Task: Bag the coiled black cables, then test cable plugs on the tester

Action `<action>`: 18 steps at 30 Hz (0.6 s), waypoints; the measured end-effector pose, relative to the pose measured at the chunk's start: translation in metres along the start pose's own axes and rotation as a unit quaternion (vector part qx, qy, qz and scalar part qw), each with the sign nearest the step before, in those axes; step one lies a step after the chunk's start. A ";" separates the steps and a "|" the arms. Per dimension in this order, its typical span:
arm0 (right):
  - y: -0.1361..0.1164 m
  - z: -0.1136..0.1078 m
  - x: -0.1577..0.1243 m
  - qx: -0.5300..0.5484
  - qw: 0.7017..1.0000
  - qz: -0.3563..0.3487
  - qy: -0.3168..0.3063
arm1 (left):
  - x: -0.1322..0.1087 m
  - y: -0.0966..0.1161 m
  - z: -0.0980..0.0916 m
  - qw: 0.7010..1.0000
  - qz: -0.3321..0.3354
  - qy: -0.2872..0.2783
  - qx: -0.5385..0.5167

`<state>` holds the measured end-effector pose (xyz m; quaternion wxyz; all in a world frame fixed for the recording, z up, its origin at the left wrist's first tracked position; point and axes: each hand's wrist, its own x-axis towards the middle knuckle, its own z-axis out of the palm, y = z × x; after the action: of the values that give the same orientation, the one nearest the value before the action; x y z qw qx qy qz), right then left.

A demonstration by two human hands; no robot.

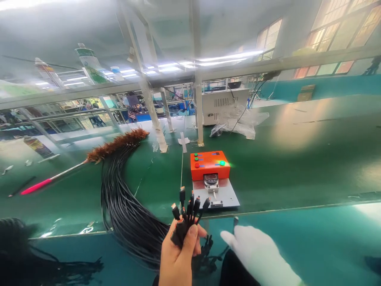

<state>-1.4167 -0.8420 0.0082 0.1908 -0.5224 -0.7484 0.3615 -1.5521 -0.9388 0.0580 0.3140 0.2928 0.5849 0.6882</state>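
My bare left hand (pixel 181 250) is closed round several black USB cables, and their connectors (pixel 192 206) fan upward above the thumb. From that hand a thick bundle of black cables (pixel 125 198) curves back over the bench edge. My right hand (pixel 256 250), in a white glove, is closed at the lower right with a dark cable connector (pixel 235 221) poking up from its fingers; motion blurs it slightly. Just beyond both hands stands an orange test box (pixel 210 169) with a lit green light. A small digital gauge (pixel 211 180) sits on its metal plate (pixel 229 194).
A brown feather duster (pixel 119 145) with a pink handle lies across the far end of the cables. Metal shelf posts (pixel 199 99) rise from the green bench (pixel 282 171). Behind are a grey metal cabinet (pixel 223 105) and clear plastic wrap (pixel 241 123). More dark cables (pixel 18 246) hang lower left.
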 end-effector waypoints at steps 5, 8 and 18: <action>-0.043 -0.029 -0.018 0.087 0.994 -0.052 0.041 | -0.004 -0.003 0.005 0.997 -0.019 -0.027 0.065; -0.069 -0.022 -0.025 0.295 0.949 -0.105 0.037 | -0.005 -0.008 0.010 0.998 -0.023 -0.023 0.052; -0.012 0.037 0.016 0.576 0.800 0.078 -0.146 | -0.002 0.003 0.003 0.994 0.042 0.077 -0.065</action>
<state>-1.4549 -0.8425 -0.0088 0.3165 -0.3140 -0.3773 0.8117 -1.5491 -0.9384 0.0613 0.2571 0.2421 0.5481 0.7582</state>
